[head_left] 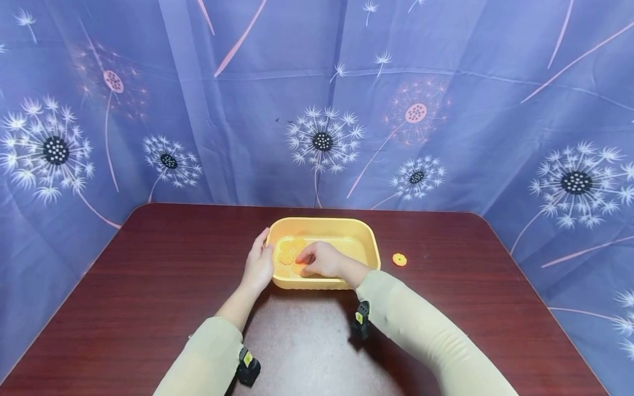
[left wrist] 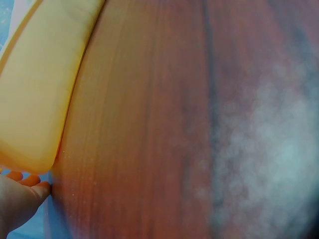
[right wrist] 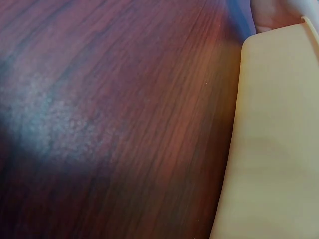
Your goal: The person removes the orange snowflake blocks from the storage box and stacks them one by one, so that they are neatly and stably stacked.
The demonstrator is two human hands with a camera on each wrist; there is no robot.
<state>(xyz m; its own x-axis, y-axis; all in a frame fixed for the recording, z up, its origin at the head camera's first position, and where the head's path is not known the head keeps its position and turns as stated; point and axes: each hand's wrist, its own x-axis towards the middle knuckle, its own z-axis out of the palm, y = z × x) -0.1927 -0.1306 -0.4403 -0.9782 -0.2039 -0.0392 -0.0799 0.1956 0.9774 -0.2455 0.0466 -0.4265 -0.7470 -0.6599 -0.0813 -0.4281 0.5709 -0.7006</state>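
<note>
A rectangular yellow tub stands on the table. At its left end, my left hand holds the wall, fingers along the outside and thumb at the rim. The left wrist view shows fingertips against the tub's end. My right hand reaches over the near rim into the tub, thumb and forefinger pinching a small orange piece low inside; its shape is mostly hidden. Several orange scalloped pieces lie in the tub's left part.
A small round orange piece with a dark centre lies on the dark red wooden table, right of the tub. A blue curtain with dandelion prints hangs behind and at both sides. Each sleeve carries a black wrist camera.
</note>
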